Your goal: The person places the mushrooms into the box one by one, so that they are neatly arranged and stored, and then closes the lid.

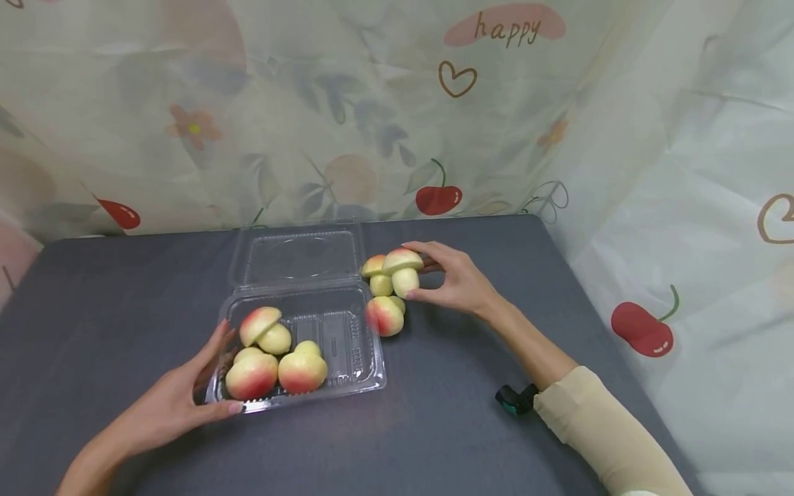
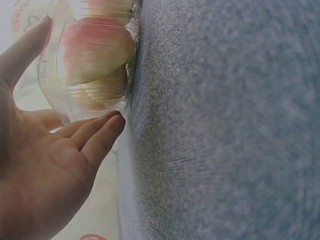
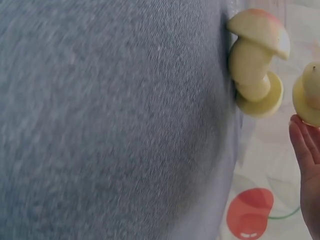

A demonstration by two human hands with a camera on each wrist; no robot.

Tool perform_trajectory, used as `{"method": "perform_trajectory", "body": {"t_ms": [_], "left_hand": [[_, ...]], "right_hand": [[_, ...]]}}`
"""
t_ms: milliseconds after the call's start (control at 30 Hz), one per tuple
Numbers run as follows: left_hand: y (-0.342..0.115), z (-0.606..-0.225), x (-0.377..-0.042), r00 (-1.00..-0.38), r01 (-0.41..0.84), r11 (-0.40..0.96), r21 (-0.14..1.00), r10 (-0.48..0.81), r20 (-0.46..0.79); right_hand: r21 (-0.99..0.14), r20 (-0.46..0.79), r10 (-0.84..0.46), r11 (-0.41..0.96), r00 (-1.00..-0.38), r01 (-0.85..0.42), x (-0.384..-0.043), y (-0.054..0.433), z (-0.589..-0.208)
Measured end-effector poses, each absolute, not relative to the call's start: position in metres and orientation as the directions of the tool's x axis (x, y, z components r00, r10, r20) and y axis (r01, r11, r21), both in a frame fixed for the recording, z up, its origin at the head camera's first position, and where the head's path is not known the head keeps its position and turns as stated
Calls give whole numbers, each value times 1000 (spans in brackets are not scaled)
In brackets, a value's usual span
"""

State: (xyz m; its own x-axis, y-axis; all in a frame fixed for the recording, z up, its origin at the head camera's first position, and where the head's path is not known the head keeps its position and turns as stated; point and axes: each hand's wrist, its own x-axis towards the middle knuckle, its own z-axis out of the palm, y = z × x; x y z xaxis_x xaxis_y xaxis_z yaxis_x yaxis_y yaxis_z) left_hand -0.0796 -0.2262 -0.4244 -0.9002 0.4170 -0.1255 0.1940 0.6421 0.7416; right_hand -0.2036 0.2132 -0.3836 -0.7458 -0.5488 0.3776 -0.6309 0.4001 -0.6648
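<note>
A clear plastic clamshell box [image 1: 335,344] stands on the table with its lid [image 1: 298,255] folded back. Three toy mushrooms with red and yellow caps lie inside, one of them a mushroom [image 1: 251,375] near the front left corner. My left hand [image 1: 180,396] holds the box at its left end, thumb on the front rim and fingers along the left side. Between thumb and fingers, my right hand [image 1: 455,279] pinches another mushroom [image 1: 403,272], raised off the table in the right wrist view. Just behind and below it are a mushroom [image 1: 377,275] and a second mushroom [image 1: 386,317], right of the box.
A dark grey cloth covers the table [image 1: 434,427]. By the right sleeve is a small black object [image 1: 517,399] with a teal part. Printed curtains [image 1: 372,124] hang behind the table and along its right side.
</note>
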Motion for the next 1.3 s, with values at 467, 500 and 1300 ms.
{"method": "perform_trajectory", "body": {"t_ms": [467,500,1300], "left_hand": [[-226,-426,-80,-902,202,627,752,419,-107],[-226,-426,-80,-901,202,628,751,420,-109],[-226,-425,-79,-899,222,635,740,427,-97]], "right_hand": [[-621,407,-609,363,-681,-695,-214,195,-394],[-616,411,-610,362,-677,-700,-215,194,-394],[-577,503,-640,252,-581,-777,-214,159,-404]]}}
